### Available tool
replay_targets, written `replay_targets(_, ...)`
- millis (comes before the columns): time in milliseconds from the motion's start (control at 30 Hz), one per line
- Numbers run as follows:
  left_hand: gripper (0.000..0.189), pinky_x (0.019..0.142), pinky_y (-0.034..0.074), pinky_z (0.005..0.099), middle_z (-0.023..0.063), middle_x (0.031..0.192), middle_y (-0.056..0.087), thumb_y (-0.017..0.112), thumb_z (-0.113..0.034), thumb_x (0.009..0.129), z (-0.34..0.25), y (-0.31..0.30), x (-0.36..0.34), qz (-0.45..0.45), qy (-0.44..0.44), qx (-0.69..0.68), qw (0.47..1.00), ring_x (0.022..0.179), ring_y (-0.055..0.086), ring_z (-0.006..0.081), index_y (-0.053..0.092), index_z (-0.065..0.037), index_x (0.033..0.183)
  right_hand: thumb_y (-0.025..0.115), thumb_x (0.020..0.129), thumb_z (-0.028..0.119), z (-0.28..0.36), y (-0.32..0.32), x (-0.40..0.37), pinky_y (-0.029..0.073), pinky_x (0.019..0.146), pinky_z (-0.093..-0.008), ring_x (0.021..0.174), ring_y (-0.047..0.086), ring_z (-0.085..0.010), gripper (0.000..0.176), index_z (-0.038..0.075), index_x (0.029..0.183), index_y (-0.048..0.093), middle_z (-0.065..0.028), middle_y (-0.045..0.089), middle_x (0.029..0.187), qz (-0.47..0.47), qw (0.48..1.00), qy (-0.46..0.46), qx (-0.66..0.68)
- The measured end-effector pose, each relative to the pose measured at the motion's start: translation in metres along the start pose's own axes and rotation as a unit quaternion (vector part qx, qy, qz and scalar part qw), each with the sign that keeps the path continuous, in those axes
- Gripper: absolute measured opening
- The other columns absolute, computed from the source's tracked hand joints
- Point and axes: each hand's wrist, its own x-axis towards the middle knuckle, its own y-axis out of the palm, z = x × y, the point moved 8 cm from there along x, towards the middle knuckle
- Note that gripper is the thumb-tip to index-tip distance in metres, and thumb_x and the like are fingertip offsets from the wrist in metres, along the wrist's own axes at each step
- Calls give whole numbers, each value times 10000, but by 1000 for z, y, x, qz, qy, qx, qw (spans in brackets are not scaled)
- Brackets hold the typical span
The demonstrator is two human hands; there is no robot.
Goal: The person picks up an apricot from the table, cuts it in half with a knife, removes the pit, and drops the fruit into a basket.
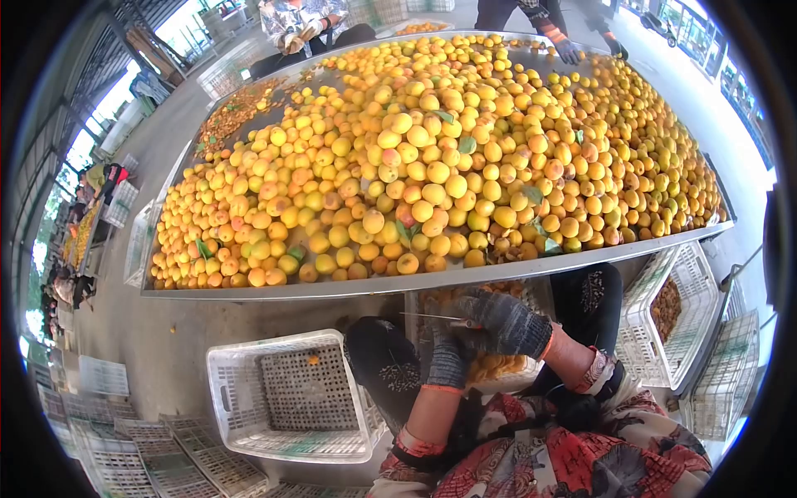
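My right hand (508,322), in a grey knitted glove, is closed around the handle of a small knife (433,316). Its thin blade points left, just below the table's near edge. Close under the knife, my left hand (448,358), also gloved, is curled; its fingers are partly blurred, and whatever is in them is hidden. Both hands are over my lap, above a crate (531,375) with orange fruit pieces between my knees. Beyond them, a broad heap of yellow-orange apricots (432,166) with some green leaves covers the metal-rimmed table (374,286).
A white plastic crate (217,398) with one small orange piece stands left of my knee. Another crate (631,340) at right holds brownish-orange bits. Stacked crates (124,465) fill the lower left. Across the table are a seated person (303,25) and another person's gloved hand (566,51).
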Motion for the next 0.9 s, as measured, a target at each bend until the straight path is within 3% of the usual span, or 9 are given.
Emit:
replay_targets(67,439,498,513,293,61,780,575,546,-474,805,-6,-18,-1,-103,35,42,993,568,556,172,533,-80,998,648,736,260,-9,7,2,409,881,-391,1030,499,-358,501,63,1169,491,-178,514,1129,40,998,39,30)
replay_targets(167,434,467,498,278,40,720,564,539,-489,806,3,-4,-6,-107,49,96,988,519,535,153,541,-79,947,651,730,251,-15,4,-5,420,864,-385,1021,507,-346,493,57,1157,498,-178,517,1125,66,996,55,1)
replay_targets(367,458,496,506,330,47,739,570,533,-507,803,19,-78,28,-148,2,159,976,537,545,179,540,-73,948,668,705,239,-17,2,-9,416,869,-387,1025,501,-327,512,64,1157,503,-165,513,1122,48,995,65,50)
replay_targets(467,488,534,507,376,74,761,571,533,-516,798,3,-60,15,-152,13,244,958,577,556,214,533,-65,984,687,684,241,-28,15,-13,423,851,-385,1000,508,-326,521,58,1139,509,-157,511,1110,14,998,38,41)
replay_targets(567,523,589,507,403,108,810,575,520,-527,799,1,-68,15,-183,37,180,966,654,572,241,525,-53,1019,696,673,228,-19,9,-11,427,831,-380,984,512,-324,497,47,1100,519,-162,505,1103,-8,997,37,62)
replay_targets(600,523,589,507,403,108,810,575,520,-527,799,-1,-64,15,-181,35,181,966,654,572,241,525,-53,1019,696,673,228,-19,10,-11,427,831,-380,984,512,-324,497,47,1100,519,-162,505,1103,-10,997,39,61)
replay_targets(667,306,636,503,286,93,906,598,424,-254,904,3,-39,19,-63,-4,220,973,773,580,194,497,-12,1077,692,685,224,-16,6,-13,432,801,-378,949,526,-323,440,45,1054,531,-166,525,1039,-57,996,27,59)
replay_targets(800,419,614,511,348,100,872,579,495,-430,847,11,-75,39,-65,-33,221,972,726,579,215,520,-64,1049,686,700,215,-38,8,-15,444,765,-375,877,550,-317,399,43,1026,535,-167,555,929,-32,990,133,32)
replay_targets(900,372,545,492,287,74,831,582,498,-384,859,-10,-78,17,-131,58,249,958,675,576,170,537,-68,1050,684,711,236,-72,-18,-24,455,727,-366,810,570,-310,361,32,981,555,-162,574,855,-182,955,161,171)
